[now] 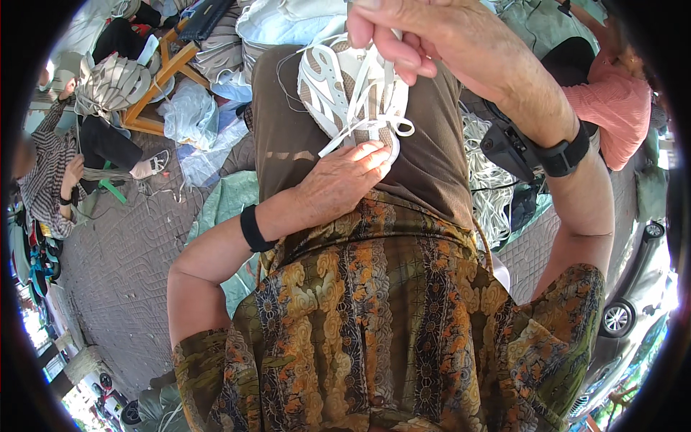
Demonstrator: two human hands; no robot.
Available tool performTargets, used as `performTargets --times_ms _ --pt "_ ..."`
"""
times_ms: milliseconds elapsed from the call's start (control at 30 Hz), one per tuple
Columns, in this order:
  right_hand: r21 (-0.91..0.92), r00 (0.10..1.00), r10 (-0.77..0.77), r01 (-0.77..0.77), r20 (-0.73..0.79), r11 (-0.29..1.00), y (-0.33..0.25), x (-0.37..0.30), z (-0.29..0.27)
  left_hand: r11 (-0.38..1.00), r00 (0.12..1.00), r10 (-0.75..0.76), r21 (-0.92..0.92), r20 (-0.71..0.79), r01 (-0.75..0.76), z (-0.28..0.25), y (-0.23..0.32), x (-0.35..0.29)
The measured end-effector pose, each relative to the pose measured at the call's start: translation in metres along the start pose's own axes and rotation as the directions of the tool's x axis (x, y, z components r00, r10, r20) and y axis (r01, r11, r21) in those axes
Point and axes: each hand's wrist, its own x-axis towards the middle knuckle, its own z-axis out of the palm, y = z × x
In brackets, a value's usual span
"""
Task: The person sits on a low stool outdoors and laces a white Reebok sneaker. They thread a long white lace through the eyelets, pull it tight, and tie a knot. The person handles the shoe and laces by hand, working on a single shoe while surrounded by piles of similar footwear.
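Observation:
A white and beige lace-up sports shoe upper lies across my thighs. White laces cross it, with a loose bow close to my left hand. My left hand grips the upper's near end, fingers on top and thumb side hidden. Above the upper's far end is my right hand, its fingers curled and pinched together near the laces. What those fingers hold is too small or hidden to make out. A thin thread loops over the brown trousers left of the upper.
A bundle of white strands lies by my right leg. Left are plastic bags, a wooden frame and stacked shoe uppers. Seated people are at left and right. A car stands at right.

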Motion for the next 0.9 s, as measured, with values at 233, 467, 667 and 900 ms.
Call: performTargets --times_ms 233,467,667,900 --pt "-0.413 0.998 0.041 -0.015 0.052 0.911 -0.028 0.008 0.017 0.998 0.998 -0.055 -0.017 0.043 0.055 0.005 -0.004 0.000" --pt "-0.397 0.989 -0.085 0.030 -0.122 0.917 -0.079 -0.017 -0.018 0.991 0.994 -0.084 -0.098 0.063 0.090 0.007 -0.010 0.012" --pt "-0.324 0.976 -0.063 -0.008 -0.208 0.946 -0.080 -0.040 -0.043 0.991 0.995 -0.097 -0.085 0.030 0.100 0.010 -0.006 0.011" --pt "-0.263 0.949 -0.095 0.013 -0.300 0.965 -0.098 -0.058 -0.053 0.990 0.992 -0.104 -0.087 0.077 0.111 0.004 -0.005 0.014"
